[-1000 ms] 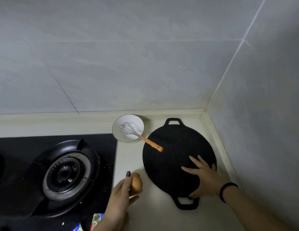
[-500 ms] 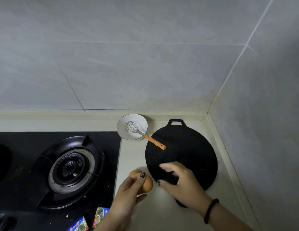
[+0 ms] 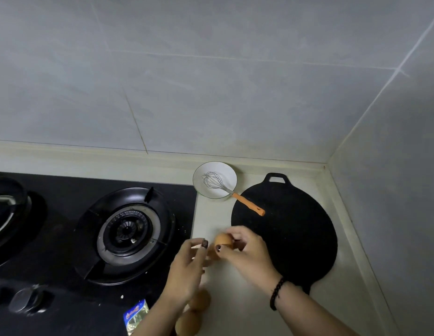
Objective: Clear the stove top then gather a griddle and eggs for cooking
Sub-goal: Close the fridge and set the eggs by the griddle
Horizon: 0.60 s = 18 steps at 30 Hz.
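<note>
A round black griddle [image 3: 296, 234] with two loop handles lies flat on the pale counter, right of the stove. My right hand [image 3: 247, 255] pinches a brown egg [image 3: 222, 239] at fingertip height over the counter, just left of the griddle's edge. My left hand [image 3: 187, 265] is right beside it, thumb up, and a second brown egg [image 3: 211, 254] shows partly between its fingers. Two more eggs [image 3: 200, 299] lie on the counter, partly hidden under my left forearm. The stove's right burner [image 3: 126, 231] has nothing on it.
A white bowl [image 3: 201, 170] with a metal whisk [image 3: 247, 203], orange handle resting over the griddle's edge, stands at the back by the wall. A small blue packet [image 3: 136, 314] lies at the stove's front edge. Tiled walls close the corner at the right.
My right hand left the griddle, came leftward to my left hand and took hold of an egg there. The view shifted left and down, so more stove and more eggs show.
</note>
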Available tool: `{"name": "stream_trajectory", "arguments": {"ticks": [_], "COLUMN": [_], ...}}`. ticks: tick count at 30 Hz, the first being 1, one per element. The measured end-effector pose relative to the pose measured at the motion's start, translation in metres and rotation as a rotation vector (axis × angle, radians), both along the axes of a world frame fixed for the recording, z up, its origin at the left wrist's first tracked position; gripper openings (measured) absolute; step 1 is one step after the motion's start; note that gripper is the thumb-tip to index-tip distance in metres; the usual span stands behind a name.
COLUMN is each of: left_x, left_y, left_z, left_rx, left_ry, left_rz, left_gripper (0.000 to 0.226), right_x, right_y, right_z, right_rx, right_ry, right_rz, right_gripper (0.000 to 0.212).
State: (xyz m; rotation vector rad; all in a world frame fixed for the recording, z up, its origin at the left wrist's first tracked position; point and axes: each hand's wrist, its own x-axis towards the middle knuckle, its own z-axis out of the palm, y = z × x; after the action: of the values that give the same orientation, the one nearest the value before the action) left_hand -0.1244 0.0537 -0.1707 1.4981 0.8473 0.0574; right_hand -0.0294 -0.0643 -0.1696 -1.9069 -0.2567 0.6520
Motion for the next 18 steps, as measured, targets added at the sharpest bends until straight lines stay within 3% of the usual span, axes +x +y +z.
{"name": "stream_trajectory", "arguments": {"ticks": [3, 7, 14, 18], "left_x": [0.006, 0.027, 0.044, 0.057], "left_y": [0.014, 0.015, 0.024, 0.038], "left_z": [-0.019, -0.03, -0.053, -0.056], "left_rx": [0.478, 0.765, 0.918, 0.894], "left_ry": [0.031, 0.084, 0.14, 0.141], "left_rz": [-0.272, -0.577, -0.723, -0.56], "left_gripper": [0.033, 0.059, 0.04, 0.036], "right_x": [0.018, 0.03, 0.048, 0.057], "right_y": [0.01, 0.021, 0.031, 0.038], "right_z": [-0.025, -0.049, -0.058, -0.064], "right_rx": [0.049, -0.007, -0.027, -0.018], "right_ry": [0.149, 0.178, 0.138, 0.112], "right_rz": [-0.255, -0.348, -0.4, -0.393], "right_gripper": [0.03, 0.03, 0.024, 0.027]}}
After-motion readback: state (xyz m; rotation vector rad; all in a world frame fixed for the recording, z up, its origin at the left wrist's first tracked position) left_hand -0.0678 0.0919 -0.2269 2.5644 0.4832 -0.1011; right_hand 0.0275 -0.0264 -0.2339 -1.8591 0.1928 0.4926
